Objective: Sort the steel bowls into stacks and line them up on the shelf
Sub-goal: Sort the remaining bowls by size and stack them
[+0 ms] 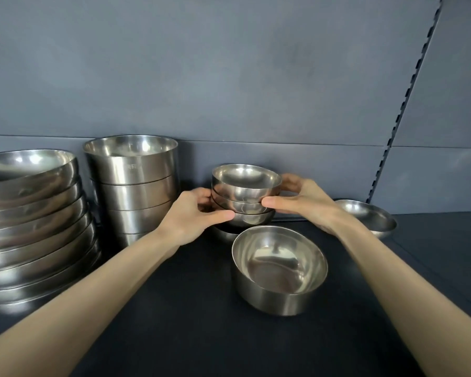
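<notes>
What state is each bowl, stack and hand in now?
small bowl stack: nested, held from both sides
left hand: grips its left side
right hand: grips its right side
deep bowl stack: nested, untouched
wide bowl stack: nested, untouched
single deep bowl: upright, unstacked
lone shallow bowl: upright, unstacked

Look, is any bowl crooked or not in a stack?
Yes. The small stack, held by the left hand and right hand, leans with its bowls askew. The front bowl and right bowl sit loose, unstacked.

We read no clear text, only a faint stamped mark on the side of the top deep bowl, too blurred to read.
</notes>
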Demonstrator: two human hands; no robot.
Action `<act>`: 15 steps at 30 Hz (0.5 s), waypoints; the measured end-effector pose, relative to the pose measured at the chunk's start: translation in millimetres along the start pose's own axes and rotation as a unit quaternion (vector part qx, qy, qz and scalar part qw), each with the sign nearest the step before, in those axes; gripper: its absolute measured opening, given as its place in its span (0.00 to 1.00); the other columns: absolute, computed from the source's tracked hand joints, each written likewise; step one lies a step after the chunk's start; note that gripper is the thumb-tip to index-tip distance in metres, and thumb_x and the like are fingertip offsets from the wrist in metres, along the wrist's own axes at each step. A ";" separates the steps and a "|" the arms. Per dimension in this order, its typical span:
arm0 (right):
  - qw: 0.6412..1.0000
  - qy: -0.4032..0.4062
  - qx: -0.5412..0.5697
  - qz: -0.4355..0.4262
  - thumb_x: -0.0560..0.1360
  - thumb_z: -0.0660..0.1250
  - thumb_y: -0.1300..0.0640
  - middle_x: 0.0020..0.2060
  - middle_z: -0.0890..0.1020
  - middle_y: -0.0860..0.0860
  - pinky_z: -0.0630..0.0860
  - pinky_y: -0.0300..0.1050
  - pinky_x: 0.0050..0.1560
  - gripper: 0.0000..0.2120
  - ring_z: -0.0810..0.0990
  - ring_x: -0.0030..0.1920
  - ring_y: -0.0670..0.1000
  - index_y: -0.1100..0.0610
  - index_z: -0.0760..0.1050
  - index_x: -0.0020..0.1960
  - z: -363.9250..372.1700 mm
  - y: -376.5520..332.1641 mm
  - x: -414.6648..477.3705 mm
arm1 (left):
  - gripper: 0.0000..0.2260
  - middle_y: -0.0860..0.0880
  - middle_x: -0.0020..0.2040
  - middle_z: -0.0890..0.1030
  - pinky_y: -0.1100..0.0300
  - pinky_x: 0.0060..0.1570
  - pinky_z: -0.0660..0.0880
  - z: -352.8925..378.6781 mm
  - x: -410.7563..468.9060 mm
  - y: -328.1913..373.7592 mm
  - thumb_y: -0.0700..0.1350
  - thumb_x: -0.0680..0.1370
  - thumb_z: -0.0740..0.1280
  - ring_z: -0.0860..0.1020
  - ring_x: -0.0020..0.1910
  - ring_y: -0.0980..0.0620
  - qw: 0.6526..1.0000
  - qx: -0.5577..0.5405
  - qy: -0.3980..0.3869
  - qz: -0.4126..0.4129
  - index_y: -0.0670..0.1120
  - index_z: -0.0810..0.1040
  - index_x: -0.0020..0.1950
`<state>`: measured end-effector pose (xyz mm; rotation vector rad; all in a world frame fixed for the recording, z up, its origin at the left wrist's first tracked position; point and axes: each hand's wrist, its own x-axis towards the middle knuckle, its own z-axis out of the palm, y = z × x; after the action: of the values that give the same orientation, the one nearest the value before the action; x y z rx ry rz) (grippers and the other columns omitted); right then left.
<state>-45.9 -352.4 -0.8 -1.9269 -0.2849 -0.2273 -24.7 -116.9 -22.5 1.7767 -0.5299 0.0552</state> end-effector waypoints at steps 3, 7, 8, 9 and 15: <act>1.000 -0.020 0.000 -0.004 0.60 0.80 0.52 0.42 0.85 0.44 0.79 0.37 0.50 0.21 0.83 0.49 0.44 0.51 0.78 0.51 0.7 4.7 3.5 | 0.09 0.49 0.43 0.85 0.71 0.45 0.75 -0.5 -1.2 -2.5 0.40 0.69 0.76 0.81 0.41 0.60 1.000 0.003 0.009 -0.013 0.43 0.81 0.47; 0.999 -0.039 0.029 0.015 0.52 0.79 0.44 0.44 0.85 0.43 0.81 0.42 0.47 0.31 0.83 0.49 0.44 0.50 0.77 0.53 2.6 9.4 2.1 | 0.08 0.52 0.42 0.84 0.70 0.38 0.74 2.7 -4.4 -5.4 0.41 0.70 0.75 0.79 0.37 0.63 0.999 -0.011 0.011 -0.036 0.47 0.80 0.47; 0.998 -0.042 0.030 0.019 0.51 0.79 0.43 0.44 0.84 0.42 0.81 0.44 0.48 0.33 0.83 0.49 0.44 0.49 0.77 0.54 3.4 10.2 1.6 | 0.08 0.51 0.43 0.84 0.67 0.39 0.76 3.1 -5.3 -6.0 0.41 0.70 0.75 0.79 0.38 0.62 0.999 -0.019 0.011 -0.043 0.47 0.79 0.47; 0.998 -0.045 0.030 0.022 0.51 0.79 0.42 0.44 0.84 0.41 0.81 0.46 0.50 0.33 0.83 0.50 0.44 0.49 0.76 0.54 4.4 10.8 1.7 | 0.08 0.50 0.45 0.84 0.64 0.41 0.76 3.3 -6.5 -6.3 0.41 0.71 0.74 0.80 0.39 0.60 0.998 -0.025 0.009 -0.048 0.47 0.79 0.48; 0.998 -0.041 0.036 0.028 0.51 0.80 0.41 0.45 0.84 0.41 0.81 0.48 0.51 0.34 0.84 0.50 0.45 0.48 0.76 0.55 6.1 11.7 1.9 | 0.11 0.50 0.45 0.82 0.55 0.48 0.77 5.5 -10.6 -5.7 0.41 0.71 0.74 0.80 0.44 0.53 0.996 -0.046 0.009 -0.072 0.47 0.76 0.51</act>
<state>-40.3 -350.6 -12.8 -1.8725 -0.2897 -0.0998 -33.3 -117.6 -32.5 1.7185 -0.3833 -0.0524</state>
